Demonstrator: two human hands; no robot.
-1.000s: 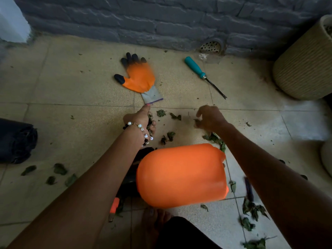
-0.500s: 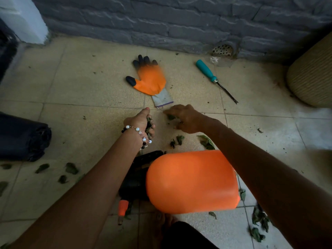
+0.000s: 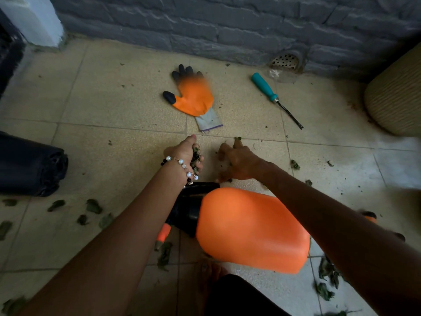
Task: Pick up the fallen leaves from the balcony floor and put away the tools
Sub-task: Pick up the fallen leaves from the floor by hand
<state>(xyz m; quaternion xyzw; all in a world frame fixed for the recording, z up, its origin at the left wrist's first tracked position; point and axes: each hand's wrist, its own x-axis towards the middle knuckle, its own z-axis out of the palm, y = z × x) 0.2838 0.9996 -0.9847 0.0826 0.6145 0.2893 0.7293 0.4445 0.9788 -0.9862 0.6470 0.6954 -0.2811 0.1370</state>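
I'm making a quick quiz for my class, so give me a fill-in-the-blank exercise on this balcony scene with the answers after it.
1. The left hand holds a bunch of ____.
2. The garden glove lying flat on the floor has an orange palm and ____ fingertips.
3. The hand tool near the wall drain has a ____ handle.
4. The right hand reaches down to the floor between the glove and the orange ____.

Missing words: leaves; black; teal; sprayer bottle

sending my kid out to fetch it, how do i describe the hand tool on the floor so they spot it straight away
Start at the grey brick wall and find the round drain at its foot. Just below it, on the tiles left of the woven pot, lies the tool. Unlike the orange glove nearby, it is slim, with a teal handle and a thin dark forked shaft.
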